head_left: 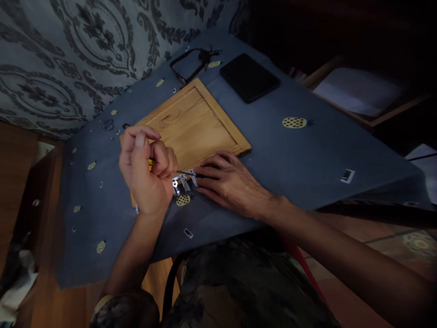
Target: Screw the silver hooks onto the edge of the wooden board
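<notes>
A framed wooden panel (191,123) lies on the blue patterned tablecloth. Metal hinge-like fittings (184,182) sit at its near edge, between my hands. My left hand (146,168) is curled round a screwdriver with a yellow handle (150,164); the thin shaft points right, to the fittings. Against the near edge of the panel lies my right hand (225,182), palm down with fingers stretched out, its fingertips touching the fittings. What lies under those fingertips is hidden.
Behind the panel are a dark-framed object (191,66), perhaps glasses, and a black tablet-like device (250,77). Small dark items (107,124) lie at the left. A patterned wall covering (102,41) borders the table. An open drawer with papers (358,91) is at the right.
</notes>
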Motion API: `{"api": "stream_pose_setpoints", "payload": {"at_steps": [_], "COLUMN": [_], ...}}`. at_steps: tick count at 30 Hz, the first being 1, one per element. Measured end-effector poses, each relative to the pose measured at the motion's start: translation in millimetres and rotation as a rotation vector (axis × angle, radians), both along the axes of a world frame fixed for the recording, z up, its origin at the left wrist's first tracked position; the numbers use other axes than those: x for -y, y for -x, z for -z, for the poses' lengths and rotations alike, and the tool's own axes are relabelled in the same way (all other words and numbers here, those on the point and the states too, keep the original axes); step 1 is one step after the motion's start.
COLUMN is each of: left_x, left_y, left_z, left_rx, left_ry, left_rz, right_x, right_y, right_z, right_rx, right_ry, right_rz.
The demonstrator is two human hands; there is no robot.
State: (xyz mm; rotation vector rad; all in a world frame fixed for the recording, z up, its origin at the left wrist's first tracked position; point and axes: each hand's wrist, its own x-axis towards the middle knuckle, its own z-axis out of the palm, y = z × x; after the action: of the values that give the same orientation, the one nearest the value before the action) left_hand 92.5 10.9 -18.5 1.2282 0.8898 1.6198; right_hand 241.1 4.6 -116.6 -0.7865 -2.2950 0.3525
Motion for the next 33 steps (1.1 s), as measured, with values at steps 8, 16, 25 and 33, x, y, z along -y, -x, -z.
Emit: {"api": "stream_pose_setpoints", "payload": {"at_steps": [8, 16, 25, 33], "left_x": [1, 5, 1, 6], "left_y": [-4, -5, -10, -12], "left_z": [2.0, 1.3, 5.2, 5.3], "left_rx": [0.024, -0.034, -0.026, -0.075], "left_ry": [-0.018, -0.031, -0.060, -0.079], "left_rz": [0.007, 0.047, 0.010, 0.101], "right_x": [0, 0, 0, -1], "right_y": [0, 0, 0, -1], "right_z": [0.3, 0.3, 0.2, -2.0], "right_rx": [0.011, 0.031, 0.034, 0.034], "right_ry": [0.003, -0.007, 0.010, 0.006], "right_rz": [0.001, 0.004, -0.003, -0.010]}}
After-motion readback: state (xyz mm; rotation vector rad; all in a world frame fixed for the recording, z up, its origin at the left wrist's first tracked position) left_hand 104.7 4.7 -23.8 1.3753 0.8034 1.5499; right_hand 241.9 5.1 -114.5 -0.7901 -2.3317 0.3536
